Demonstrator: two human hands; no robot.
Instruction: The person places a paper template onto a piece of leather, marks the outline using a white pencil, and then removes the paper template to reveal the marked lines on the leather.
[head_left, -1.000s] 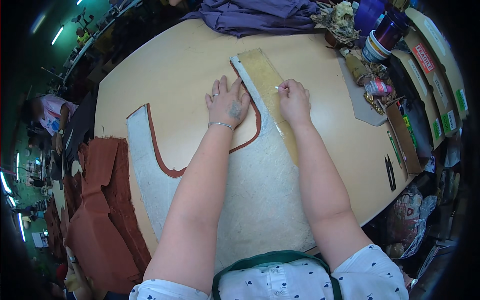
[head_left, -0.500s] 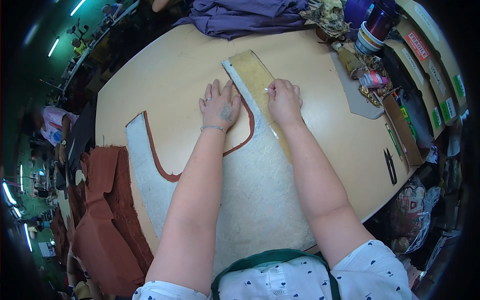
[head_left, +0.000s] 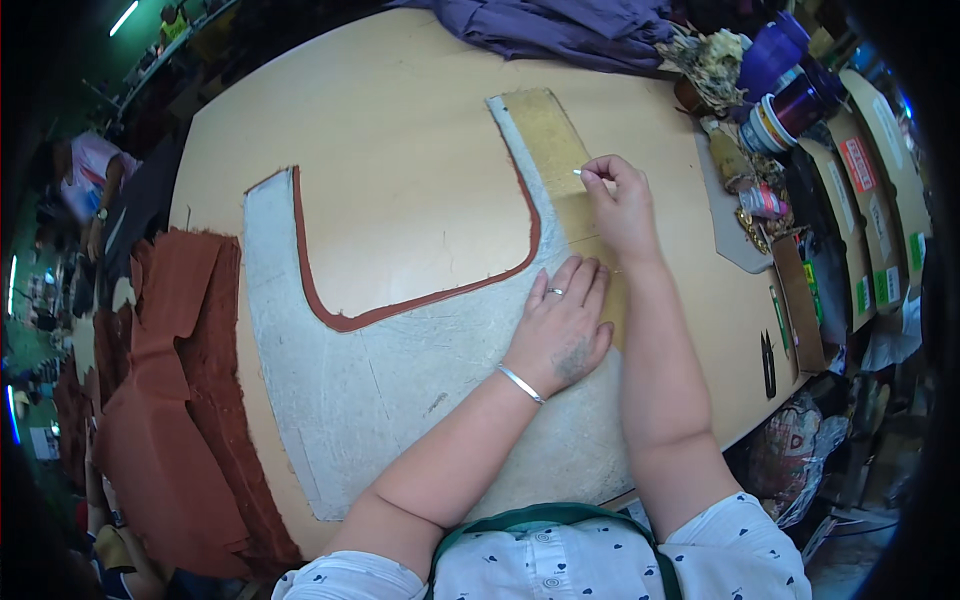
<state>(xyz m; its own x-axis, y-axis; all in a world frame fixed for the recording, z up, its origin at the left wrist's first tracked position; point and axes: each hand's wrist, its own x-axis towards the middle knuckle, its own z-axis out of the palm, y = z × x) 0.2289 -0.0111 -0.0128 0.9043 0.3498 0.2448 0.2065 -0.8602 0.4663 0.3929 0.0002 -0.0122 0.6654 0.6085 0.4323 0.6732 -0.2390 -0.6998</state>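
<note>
A large grey-white U-shaped fabric piece (head_left: 380, 390) with a rust-brown edge lies flat on the wooden table (head_left: 400, 180). A tan cardboard pattern strip (head_left: 548, 140) rests along its right arm. My left hand (head_left: 562, 325) lies flat, fingers spread, pressing the fabric and the strip's lower part. My right hand (head_left: 618, 200) sits farther up the strip, with its fingers pinched on a small white marking stick (head_left: 583, 173) whose tip touches the strip's edge.
A pile of rust-brown fabric pieces (head_left: 165, 400) hangs over the table's left edge. Purple cloth (head_left: 560, 30) lies at the far side. Cups, jars and cardboard boxes (head_left: 800, 130) crowd the right edge, with black scissors (head_left: 768, 362) near them.
My left hand has slid down toward me along the strip. My right hand has moved up and away from it along the strip's edge. The view has shifted closer.
</note>
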